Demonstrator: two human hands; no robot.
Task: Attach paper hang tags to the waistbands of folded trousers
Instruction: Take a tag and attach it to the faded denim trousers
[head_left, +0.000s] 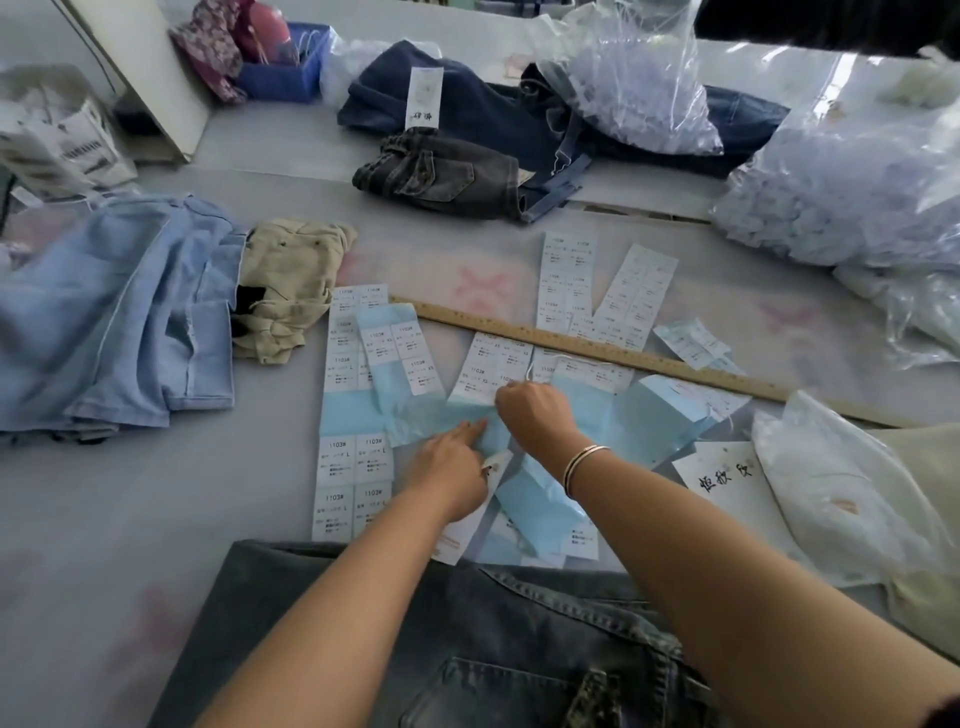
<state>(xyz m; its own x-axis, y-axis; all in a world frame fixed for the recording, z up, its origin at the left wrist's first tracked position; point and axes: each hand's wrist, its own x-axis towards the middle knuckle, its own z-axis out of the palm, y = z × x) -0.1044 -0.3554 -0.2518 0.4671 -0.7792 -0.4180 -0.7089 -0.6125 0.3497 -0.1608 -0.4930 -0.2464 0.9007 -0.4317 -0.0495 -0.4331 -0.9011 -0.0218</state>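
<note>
Grey folded trousers (467, 649) lie nearest — white-and-blue label sheets (353, 467) spread flat just beyond them.

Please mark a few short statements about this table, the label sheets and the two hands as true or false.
1. A long wooden ruler lies across the white label sheets. True.
2. The right hand wears thin metal bangles at the wrist. True.
3. The left hand grips the ruler. False: it rests on the pale blue backing paper.
4. The beige crumpled trousers lie nearest the camera. False: grey denim jeans do.
5. The blue plastic bin stands at the far left. True.
</note>
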